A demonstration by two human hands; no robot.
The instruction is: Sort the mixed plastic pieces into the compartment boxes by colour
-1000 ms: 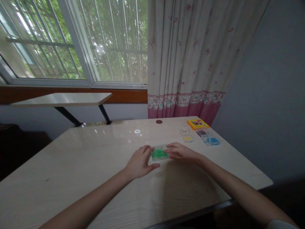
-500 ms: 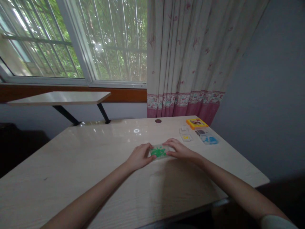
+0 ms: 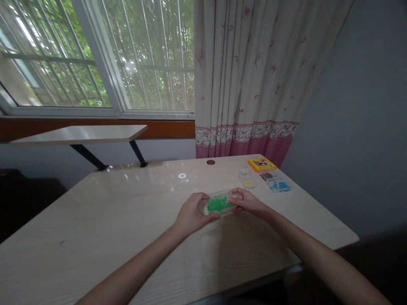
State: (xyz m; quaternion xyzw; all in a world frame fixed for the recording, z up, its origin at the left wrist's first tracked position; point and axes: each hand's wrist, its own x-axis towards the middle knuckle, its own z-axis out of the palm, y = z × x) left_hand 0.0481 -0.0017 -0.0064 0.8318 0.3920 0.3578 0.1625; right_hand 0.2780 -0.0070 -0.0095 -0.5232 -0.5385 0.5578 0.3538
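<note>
Between my two hands is a clear flat plastic case with many small green pieces in it. My left hand grips its left end, the thumb along the near edge and the fingers at the far side. At the right end my right hand has the case pinched between thumb and fingers. The case appears to be held just above the table, slightly tilted. What the green pieces are is too small to tell.
On the pale wooden table, a yellow box lies at the back right. Near it are a clear case of blue pieces, one of dark pieces and a small case with yellow pieces. A raised shelf stands at the back left.
The green case has come up and a little to the right, nearer to me, with both hands on it. My right fingers now reach further over its right end.
</note>
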